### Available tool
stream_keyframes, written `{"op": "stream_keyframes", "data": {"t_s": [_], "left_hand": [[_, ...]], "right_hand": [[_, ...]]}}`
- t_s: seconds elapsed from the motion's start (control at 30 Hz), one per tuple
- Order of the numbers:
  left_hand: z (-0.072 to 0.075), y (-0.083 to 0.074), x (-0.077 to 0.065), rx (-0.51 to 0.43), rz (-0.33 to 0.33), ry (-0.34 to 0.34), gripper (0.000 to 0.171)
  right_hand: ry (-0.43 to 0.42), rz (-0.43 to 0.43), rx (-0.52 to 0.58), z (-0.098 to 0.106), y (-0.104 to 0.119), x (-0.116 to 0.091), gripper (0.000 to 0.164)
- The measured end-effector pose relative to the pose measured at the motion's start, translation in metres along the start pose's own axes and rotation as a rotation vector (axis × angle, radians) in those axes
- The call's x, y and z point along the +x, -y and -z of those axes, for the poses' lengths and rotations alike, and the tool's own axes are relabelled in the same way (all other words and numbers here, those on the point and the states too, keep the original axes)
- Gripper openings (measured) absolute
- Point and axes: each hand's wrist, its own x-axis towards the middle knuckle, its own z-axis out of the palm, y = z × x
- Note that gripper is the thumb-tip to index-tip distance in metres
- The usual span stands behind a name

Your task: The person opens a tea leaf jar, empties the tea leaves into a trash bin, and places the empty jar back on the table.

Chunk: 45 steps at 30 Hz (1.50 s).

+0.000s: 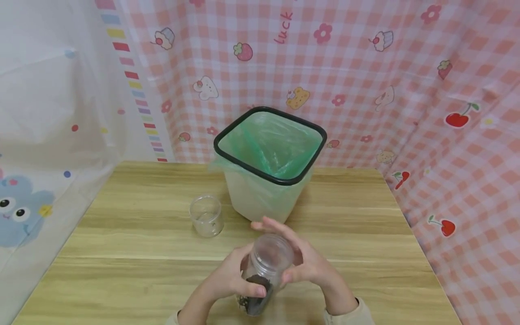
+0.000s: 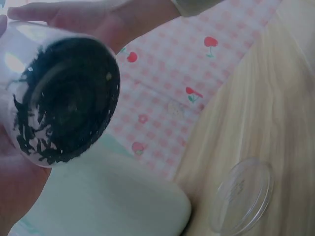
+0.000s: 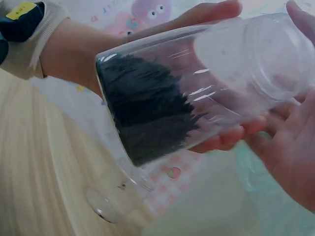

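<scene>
A clear jar (image 1: 260, 289) with dark dried leaf-like bits, perhaps tea, at its bottom is held tilted above the table. My left hand (image 1: 229, 277) grips its body, thumb across the front. In the right wrist view the dark bits (image 3: 142, 108) lie against the jar's base, with the upper part see-through. A clear lid (image 1: 274, 253) tops the jar. Around that lid my right hand (image 1: 302, 262) is spread, its long fingers reaching past the far side and its thumb near the neck. Firm contact there cannot be made out.
Beyond the hands stands a pale bin (image 1: 264, 194) with a black rim and green liner bag. A small clear cup (image 1: 206, 216) sits left of it on the wooden table (image 1: 134, 243). Pink checked cloth (image 1: 260, 76) hangs behind.
</scene>
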Motion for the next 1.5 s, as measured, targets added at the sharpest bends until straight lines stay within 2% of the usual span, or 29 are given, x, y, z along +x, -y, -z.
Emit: {"op": "stream_keyframes", "data": {"t_s": [0.13,0.2,0.27,0.33,0.47,0.57,0.63,0.73,0.8,1.03,1.23,1.33,1.5], "left_hand": [[0.001,-0.002,0.0,0.16,0.159,-0.185,0.069],[0.001,-0.001,0.001,0.276,0.25,-0.289,0.072],[-0.001,0.002,0.004,0.421,0.28,-0.377,0.074],[-0.002,0.007,0.007,0.59,0.258,-0.451,0.077],[-0.005,0.018,0.011,0.9,0.107,-0.548,0.077],[-0.006,0.021,0.011,1.03,0.008,-0.567,0.076],[-0.006,0.021,0.011,1.064,-0.023,-0.565,0.076],[-0.006,0.017,0.009,1.06,-0.033,-0.543,0.076],[-0.006,0.014,0.007,1.022,-0.009,-0.518,0.077],[0.001,0.001,0.001,0.827,0.131,-0.383,0.076],[0.008,-0.008,-0.004,0.666,0.223,-0.263,0.079],[0.011,-0.012,-0.007,0.593,0.233,-0.189,0.078],[0.017,-0.015,-0.009,0.459,0.211,-0.051,0.071]], "right_hand": [[-0.178,-0.126,-0.164,0.004,0.003,-0.005,0.093],[-0.294,-0.211,-0.242,0.004,0.004,-0.006,0.086],[-0.401,-0.313,-0.312,0.002,0.005,-0.005,0.076],[-0.487,-0.42,-0.345,-0.002,0.003,-0.002,0.071],[-0.604,-0.574,-0.387,-0.011,-0.002,0.004,0.069],[-0.643,-0.611,-0.435,-0.015,-0.005,0.006,0.068],[-0.64,-0.609,-0.47,-0.016,-0.005,0.007,0.066],[-0.623,-0.609,-0.516,-0.015,-0.004,0.006,0.063],[-0.598,-0.603,-0.529,-0.013,-0.003,0.006,0.061],[-0.456,-0.529,-0.572,-0.007,0.003,0.001,0.058],[-0.285,-0.421,-0.546,-0.002,0.012,-0.004,0.056],[-0.182,-0.35,-0.54,0.002,0.016,-0.006,0.057],[-0.04,-0.251,-0.505,0.006,0.022,-0.007,0.062]]}}
